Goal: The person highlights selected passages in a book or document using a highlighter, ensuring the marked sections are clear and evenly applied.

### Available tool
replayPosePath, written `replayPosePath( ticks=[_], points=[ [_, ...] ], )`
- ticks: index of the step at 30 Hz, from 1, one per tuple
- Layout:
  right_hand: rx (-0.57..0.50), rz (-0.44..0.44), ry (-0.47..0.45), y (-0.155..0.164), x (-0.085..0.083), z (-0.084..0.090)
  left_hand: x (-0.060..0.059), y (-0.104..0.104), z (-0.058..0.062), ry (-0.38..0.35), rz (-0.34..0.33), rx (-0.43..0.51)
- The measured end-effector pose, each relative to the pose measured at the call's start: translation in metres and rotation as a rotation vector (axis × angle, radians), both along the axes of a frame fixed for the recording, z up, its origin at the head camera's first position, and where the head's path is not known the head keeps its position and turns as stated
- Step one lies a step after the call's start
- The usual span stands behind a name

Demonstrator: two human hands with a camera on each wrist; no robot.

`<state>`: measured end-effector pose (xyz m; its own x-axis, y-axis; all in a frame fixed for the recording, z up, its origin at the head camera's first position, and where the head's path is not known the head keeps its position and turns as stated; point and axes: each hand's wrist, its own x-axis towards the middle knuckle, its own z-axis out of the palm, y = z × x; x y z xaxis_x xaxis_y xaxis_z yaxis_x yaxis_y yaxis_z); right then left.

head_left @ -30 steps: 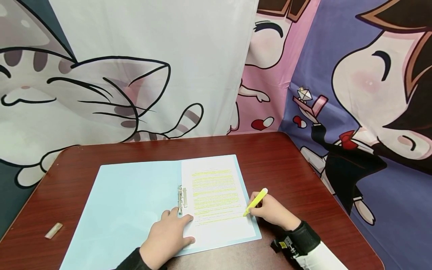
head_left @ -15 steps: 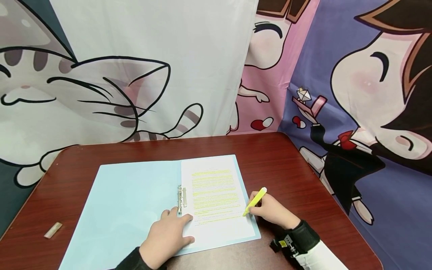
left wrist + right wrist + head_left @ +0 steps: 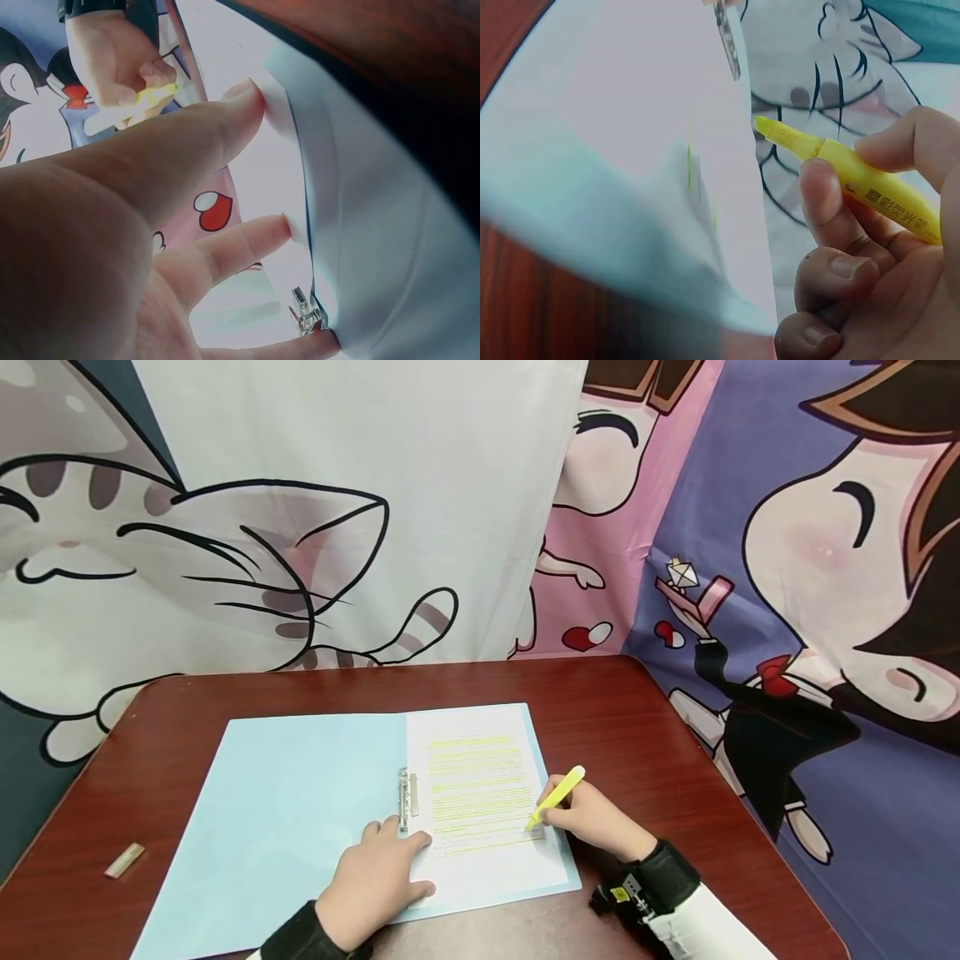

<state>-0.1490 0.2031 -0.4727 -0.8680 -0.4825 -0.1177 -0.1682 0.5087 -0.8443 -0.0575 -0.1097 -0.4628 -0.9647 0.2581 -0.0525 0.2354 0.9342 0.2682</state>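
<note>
On the dark red desk (image 3: 637, 710): open light-blue folder (image 3: 300, 802), 1 printed sheet (image 3: 480, 810) on its right half, many lines marked yellow. Right hand (image 3: 592, 818) over sheet's right edge, fingers (image 3: 825, 202) curled round yellow highlighter (image 3: 557, 795), tip down at the text, near or on the paper. Left hand (image 3: 378, 881) flat on sheet's lower left corner, fingers (image 3: 225, 127) straight, pressing paper beside metal clip (image 3: 406, 793). Small tan cap-like piece (image 3: 124, 860) near desk's left edge, well apart.

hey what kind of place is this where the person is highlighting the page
Probably a small desk corner set up for recording, not an office: a dark wooden table holding an open blue folder, closed in by hanging cartoon-print cloth backdrops.
</note>
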Motion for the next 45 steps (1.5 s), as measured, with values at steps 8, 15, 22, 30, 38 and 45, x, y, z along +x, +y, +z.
replayPosePath(
  ticks=[8, 15, 22, 30, 38, 45],
  points=[
    [0.020, 0.104, 0.019, -0.041, 0.006, -0.001, 0.000, 0.002, -0.004, -0.003, -0.006, 0.012],
    [0.002, 0.219, 0.039, -0.077, 0.008, -0.006, -0.001, 0.003, -0.003, -0.029, 0.003, 0.008],
    [0.002, 0.238, 0.062, -0.099, 0.008, -0.004, -0.001, 0.004, 0.000, -0.019, -0.003, 0.007],
    [0.022, 0.250, 0.082, -0.112, 0.005, -0.007, 0.000, 0.004, 0.002, 0.006, -0.004, 0.004],
    [0.038, 0.273, 0.068, -0.116, 0.006, -0.008, 0.000, 0.002, 0.002, 0.011, -0.005, -0.005],
    [0.020, 0.293, 0.077, -0.117, 0.006, -0.008, 0.001, 0.000, 0.002, 0.029, -0.003, -0.013]
  ],
)
